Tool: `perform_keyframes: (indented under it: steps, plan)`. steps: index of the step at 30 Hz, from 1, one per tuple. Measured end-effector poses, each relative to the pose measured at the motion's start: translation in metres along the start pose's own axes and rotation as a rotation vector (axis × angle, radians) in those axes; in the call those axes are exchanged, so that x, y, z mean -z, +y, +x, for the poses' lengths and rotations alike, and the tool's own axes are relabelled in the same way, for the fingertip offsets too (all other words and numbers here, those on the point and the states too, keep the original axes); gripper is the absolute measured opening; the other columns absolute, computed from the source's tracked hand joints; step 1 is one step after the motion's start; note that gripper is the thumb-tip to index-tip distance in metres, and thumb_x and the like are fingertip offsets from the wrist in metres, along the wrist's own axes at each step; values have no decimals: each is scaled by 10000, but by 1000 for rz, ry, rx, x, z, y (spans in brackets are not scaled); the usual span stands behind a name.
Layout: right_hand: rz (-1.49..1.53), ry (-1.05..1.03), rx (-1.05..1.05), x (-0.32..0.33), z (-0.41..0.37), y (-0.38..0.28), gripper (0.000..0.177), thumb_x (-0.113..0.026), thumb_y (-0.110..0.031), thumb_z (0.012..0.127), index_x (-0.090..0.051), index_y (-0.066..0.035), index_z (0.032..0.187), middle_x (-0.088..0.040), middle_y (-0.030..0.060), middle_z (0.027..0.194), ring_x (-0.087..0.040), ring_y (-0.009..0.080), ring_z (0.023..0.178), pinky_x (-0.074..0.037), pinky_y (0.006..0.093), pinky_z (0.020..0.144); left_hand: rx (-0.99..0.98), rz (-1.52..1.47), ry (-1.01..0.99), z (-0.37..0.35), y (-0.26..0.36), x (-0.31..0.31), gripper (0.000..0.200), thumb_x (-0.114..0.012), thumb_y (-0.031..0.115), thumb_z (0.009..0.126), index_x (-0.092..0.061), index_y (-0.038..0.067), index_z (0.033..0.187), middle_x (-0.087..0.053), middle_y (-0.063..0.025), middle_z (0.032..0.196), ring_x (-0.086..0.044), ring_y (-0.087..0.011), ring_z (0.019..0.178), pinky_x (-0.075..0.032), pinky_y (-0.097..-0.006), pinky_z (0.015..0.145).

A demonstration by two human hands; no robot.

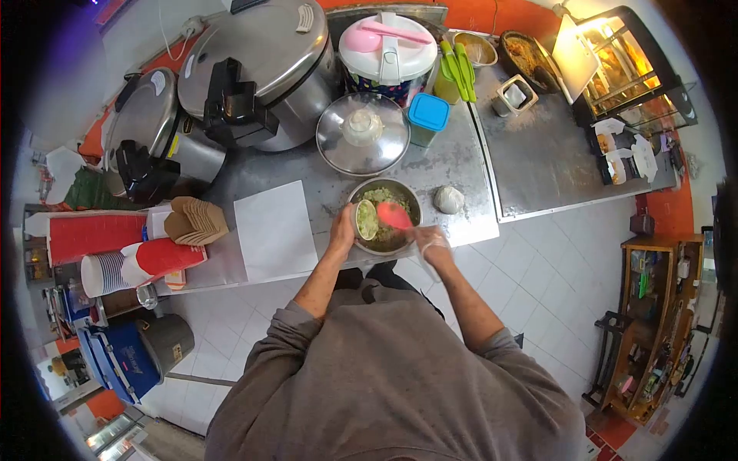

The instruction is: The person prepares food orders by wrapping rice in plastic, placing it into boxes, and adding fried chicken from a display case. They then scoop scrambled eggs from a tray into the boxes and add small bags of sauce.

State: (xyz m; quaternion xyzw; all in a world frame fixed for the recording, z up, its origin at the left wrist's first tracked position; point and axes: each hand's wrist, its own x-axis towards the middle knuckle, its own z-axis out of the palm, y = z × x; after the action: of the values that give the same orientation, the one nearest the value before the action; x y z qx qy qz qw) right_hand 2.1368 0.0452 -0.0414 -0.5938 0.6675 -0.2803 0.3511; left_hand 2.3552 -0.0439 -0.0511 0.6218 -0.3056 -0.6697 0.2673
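Held one small bowl (357,219) of chopped green food (368,222) in the left hand (343,230), with fingers curled round the left side, tilted over one larger metal bowl (401,186) at the centre of the frame. Pinched one red spoon (394,216) by the handle between the fingers of the right hand (433,243), inside one clear plastic glove (427,264). On the bench (470,169), saw one white sheet (277,230) left of centre, one pale wrapped bundle (449,200) just right of centre, one round lid (386,156) above centre and one blue-lidded container (428,113) beside it. Counted two steel pressure cookers (300,100) at upper left, and one pink ladle (361,38) on one white-lidded cooker (416,60) at top centre.
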Motion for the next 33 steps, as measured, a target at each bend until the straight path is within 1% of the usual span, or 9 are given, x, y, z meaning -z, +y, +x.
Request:
perform_keyframes:
  steps: [2,5,10,14,20,24,26,27,33]
  plan:
    - [-438,-74,-384,21,8,-24,251,-491,-195,900,-693,-53,947,-677,194,891,-667,357,778,-527,448,711,-160,-32,55,31,-36,10,549,-384,480,940,-574,28,1185,-614,-133,1104,-622,-214,954,-502,-318,756]
    - [-689,13,-211,23,23,-56,250,-486,-160,881,-654,-29,1011,-673,196,870,-672,359,775,-525,476,652,-315,-257,179,13,-30,7,524,-353,447,956,-570,34,1192,-604,-123,1149,-585,-212,1062,-446,-322,911]
    - [-601,104,-53,-36,45,-18,195,-507,-152,853,-657,-31,890,-667,200,801,-666,362,781,-518,480,668,-236,-896,272,42,-33,-11,515,-295,441,960,-573,66,1177,-598,-97,1184,-577,-240,1090,-443,-380,959]
    - [-515,-96,-243,-43,32,-50,241,-526,-236,874,-688,-58,853,-668,199,828,-654,365,834,-504,483,733,-232,-1016,96,45,-29,-17,562,-259,471,945,-544,62,1203,-597,-120,1179,-570,-271,1088,-459,-416,943]
    - [-197,-107,-288,-50,12,-19,273,-575,-301,837,-698,-66,899,-667,205,917,-641,356,908,-493,456,812,-285,-1010,203,38,-16,-17,575,-242,466,943,-547,55,1203,-607,-123,1161,-579,-272,1080,-461,-412,945]
    - [-191,-133,125,-59,5,58,330,-609,-318,821,-701,-44,978,-681,192,958,-648,296,921,-471,374,863,-309,-839,220,27,-7,0,575,-235,457,951,-541,45,1210,-600,-125,1181,-574,-257,1107,-442,-398,978]
    - [453,-36,-499,-28,-3,24,297,-676,-268,818,-718,-57,1023,-706,150,963,-641,190,926,-469,332,823,-234,-628,123,20,-6,10,557,-246,439,962,-539,33,1207,-597,-119,1195,-553,-233,1150,-417,-384,1007]
    - [515,67,-517,-9,-8,-9,357,-698,-281,816,-698,-37,1078,-713,131,925,-631,144,868,-475,303,796,-175,-593,59,8,1,7,555,-270,467,971,-517,48,1238,-574,-108,1237,-515,-234,1201,-412,-394,1009]
    - [-219,133,-308,-2,-17,-73,388,-566,-208,887,-565,-88,1256,-678,181,932,-673,305,770,-511,408,664,204,-493,-193,1,-5,-52,569,-268,580,962,-466,163,1294,-510,-64,1283,-519,-235,1129,-459,-410,885]
